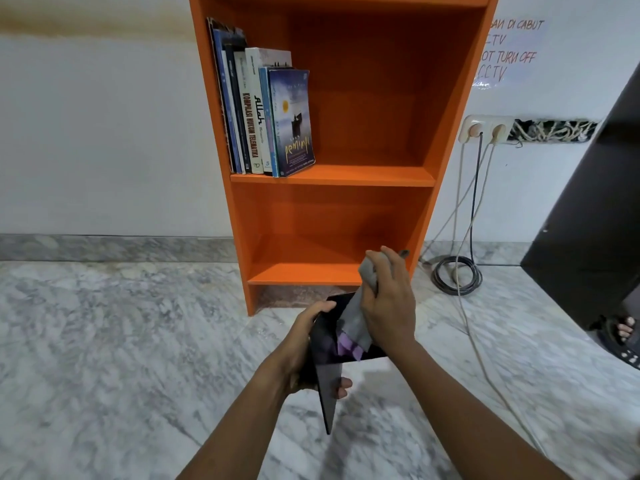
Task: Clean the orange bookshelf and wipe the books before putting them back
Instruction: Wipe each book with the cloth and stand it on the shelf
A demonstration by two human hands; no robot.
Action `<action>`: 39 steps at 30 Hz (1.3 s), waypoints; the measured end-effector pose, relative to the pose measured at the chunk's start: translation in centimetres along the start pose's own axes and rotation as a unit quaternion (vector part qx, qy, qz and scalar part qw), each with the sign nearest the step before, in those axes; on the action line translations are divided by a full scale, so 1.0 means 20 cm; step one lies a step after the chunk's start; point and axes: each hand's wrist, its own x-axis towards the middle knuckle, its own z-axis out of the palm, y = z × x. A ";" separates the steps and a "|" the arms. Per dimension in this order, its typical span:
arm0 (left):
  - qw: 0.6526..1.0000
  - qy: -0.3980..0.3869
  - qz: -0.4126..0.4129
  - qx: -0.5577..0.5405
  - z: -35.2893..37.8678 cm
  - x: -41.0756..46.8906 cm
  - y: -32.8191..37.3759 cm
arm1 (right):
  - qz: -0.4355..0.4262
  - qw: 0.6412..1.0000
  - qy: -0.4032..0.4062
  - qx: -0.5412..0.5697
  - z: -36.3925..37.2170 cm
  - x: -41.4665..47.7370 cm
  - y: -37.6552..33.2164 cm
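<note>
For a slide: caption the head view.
Left hand holds a dark book, right hand a grey cloth on it, facing the orange bookshelf.

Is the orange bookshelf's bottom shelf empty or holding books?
Empty where visible: the bottom shelf shows bare orange board. The books stand on the shelf above; the right hand hides one corner.

This is a plain indoor room, a home or small office corner; which one cannot be told. The orange bookshelf (332,175) stands against a white wall (86,133) on a grey-veined marble floor (104,341), with books (263,112) on its upper shelf. To the right of the bookshelf, a handwritten CCTV notice (509,53) hangs above a double wall socket (485,130), and cables (457,276) from the socket lie coiled on the floor.
</note>
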 end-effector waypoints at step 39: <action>0.980 0.036 0.087 -0.172 -0.21 -0.11 0.10 | 0.098 0.981 -0.052 0.161 0.03 -0.31 0.22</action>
